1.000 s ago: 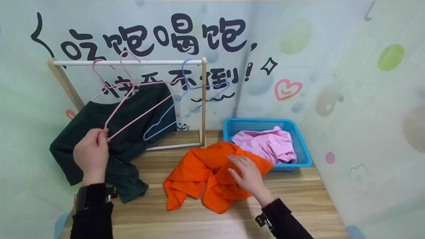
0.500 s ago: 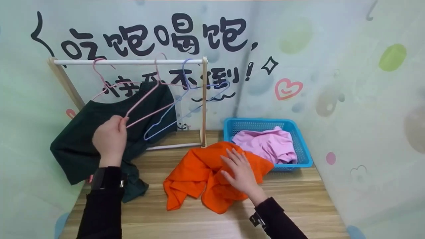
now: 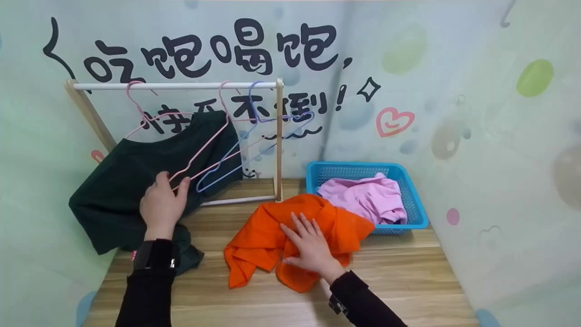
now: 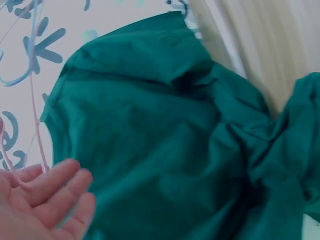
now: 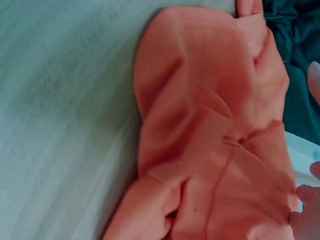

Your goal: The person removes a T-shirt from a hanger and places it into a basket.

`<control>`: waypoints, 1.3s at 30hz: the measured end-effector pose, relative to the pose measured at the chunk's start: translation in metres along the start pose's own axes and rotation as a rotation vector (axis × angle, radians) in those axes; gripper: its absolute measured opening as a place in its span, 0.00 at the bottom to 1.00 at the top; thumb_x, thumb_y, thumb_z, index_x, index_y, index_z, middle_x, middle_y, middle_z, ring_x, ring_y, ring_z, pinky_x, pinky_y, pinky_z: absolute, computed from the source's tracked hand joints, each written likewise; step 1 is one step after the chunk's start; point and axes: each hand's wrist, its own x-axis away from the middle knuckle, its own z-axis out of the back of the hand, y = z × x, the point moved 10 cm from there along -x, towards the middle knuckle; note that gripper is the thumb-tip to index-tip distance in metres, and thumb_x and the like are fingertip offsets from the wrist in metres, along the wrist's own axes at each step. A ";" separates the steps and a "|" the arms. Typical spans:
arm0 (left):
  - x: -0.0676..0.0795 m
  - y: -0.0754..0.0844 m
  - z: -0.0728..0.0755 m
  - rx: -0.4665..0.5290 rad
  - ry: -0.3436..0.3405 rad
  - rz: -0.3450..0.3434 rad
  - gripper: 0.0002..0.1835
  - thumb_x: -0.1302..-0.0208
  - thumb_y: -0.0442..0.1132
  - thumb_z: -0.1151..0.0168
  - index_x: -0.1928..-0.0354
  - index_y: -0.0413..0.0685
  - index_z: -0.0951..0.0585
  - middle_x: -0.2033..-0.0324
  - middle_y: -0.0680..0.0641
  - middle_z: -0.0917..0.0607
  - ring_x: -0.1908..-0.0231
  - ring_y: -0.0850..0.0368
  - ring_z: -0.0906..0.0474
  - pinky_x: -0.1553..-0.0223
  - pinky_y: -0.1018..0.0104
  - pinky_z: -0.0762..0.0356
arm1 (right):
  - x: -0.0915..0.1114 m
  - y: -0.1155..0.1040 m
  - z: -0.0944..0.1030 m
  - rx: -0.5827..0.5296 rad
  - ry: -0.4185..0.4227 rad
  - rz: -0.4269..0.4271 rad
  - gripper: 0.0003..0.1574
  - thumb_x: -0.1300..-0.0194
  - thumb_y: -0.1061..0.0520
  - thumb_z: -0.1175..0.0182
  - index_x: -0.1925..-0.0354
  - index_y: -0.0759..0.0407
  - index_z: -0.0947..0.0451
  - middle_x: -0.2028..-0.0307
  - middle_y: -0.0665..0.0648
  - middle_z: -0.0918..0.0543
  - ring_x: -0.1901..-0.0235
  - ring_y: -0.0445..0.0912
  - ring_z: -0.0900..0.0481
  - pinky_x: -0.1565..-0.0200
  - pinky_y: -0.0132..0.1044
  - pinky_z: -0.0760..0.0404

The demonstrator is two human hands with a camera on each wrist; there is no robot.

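Note:
My left hand [image 3: 163,206] is at the lower corner of a pink hanger [image 3: 209,141], fingers loosened and extended, with the wire lying against them in the left wrist view. This hanger hooks on the white rail [image 3: 181,85]. Behind it, a dark green garment [image 3: 150,168] hangs from another pink hanger [image 3: 129,97], its lower part trailing onto the table. A bare blue hanger [image 3: 250,97] hangs at the rail's right end. My right hand [image 3: 313,247], fingers spread, is over a crumpled orange garment [image 3: 258,227]; in the right wrist view only fingertips show at the edge.
A blue plastic basket [image 3: 414,200] with a pink garment [image 3: 363,195] inside stands right of the rack. The orange cloth overlaps its front corner. Wooden posts [image 3: 279,145] hold up the rack on the wood-grain table [image 3: 386,281]. A printed wall stands behind.
The pink hanger has moved right along the rail, and its hook has come down onto it. My left hand's grip has loosened. My right hand has shifted left over the orange garment.

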 end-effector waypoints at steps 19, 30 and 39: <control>0.059 -0.048 -0.085 -0.159 -0.300 0.029 0.57 0.36 0.76 0.57 0.25 0.33 0.49 0.29 0.26 0.44 0.31 0.26 0.49 0.35 0.30 0.54 | -0.030 0.043 -0.016 0.470 -0.142 -0.189 0.60 0.41 0.40 0.30 0.21 0.43 0.53 0.23 0.62 0.52 0.25 0.62 0.59 0.30 0.64 0.63; 0.081 -0.054 -0.112 -0.169 -0.407 0.019 0.55 0.34 0.74 0.57 0.26 0.31 0.47 0.30 0.28 0.41 0.32 0.29 0.46 0.35 0.31 0.51 | -0.030 0.056 0.007 0.266 0.174 -0.141 0.22 0.43 0.73 0.33 0.51 0.57 0.17 0.36 0.59 0.26 0.35 0.59 0.32 0.37 0.52 0.31; 0.100 -0.043 -0.127 -0.161 -0.470 -0.004 0.51 0.32 0.70 0.53 0.27 0.30 0.43 0.32 0.26 0.38 0.32 0.28 0.44 0.35 0.30 0.51 | -0.028 0.058 0.015 0.125 0.192 -0.171 0.18 0.38 0.71 0.37 0.52 0.57 0.18 0.38 0.58 0.23 0.36 0.58 0.29 0.36 0.54 0.33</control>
